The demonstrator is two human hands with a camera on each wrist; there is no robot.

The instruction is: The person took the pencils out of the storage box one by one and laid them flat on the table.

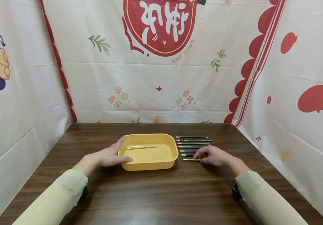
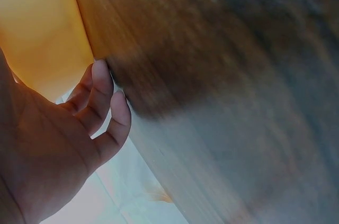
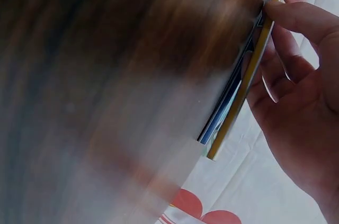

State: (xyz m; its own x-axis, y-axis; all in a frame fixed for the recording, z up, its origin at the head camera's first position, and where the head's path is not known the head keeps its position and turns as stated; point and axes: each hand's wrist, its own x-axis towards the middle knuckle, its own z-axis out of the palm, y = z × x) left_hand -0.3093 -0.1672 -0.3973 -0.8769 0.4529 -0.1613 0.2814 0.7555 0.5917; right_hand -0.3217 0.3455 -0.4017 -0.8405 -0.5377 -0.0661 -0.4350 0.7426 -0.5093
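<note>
My left hand (image 1: 112, 155) grips the left end of a yellow plastic basin (image 1: 150, 166), its thumb over the near-left corner of the rim. A light-coloured pencil (image 1: 143, 147) lies inside the basin. To the right of the basin, my right hand (image 1: 213, 155) pinches a yellow pencil (image 3: 238, 102) between thumb and fingers, at the near end of a row of pencils. Just beyond it lies a dark blue pencil (image 1: 187, 155), partly covered by the fingers. In the left wrist view the fingers curl beside the basin's wall (image 2: 45, 28).
Several more pencils, among them a green pencil (image 1: 193, 147), lie side by side farther back. All rest on a dark wood-grain table (image 1: 155, 200). A printed white cloth (image 1: 161, 75) hangs behind the table and along both sides.
</note>
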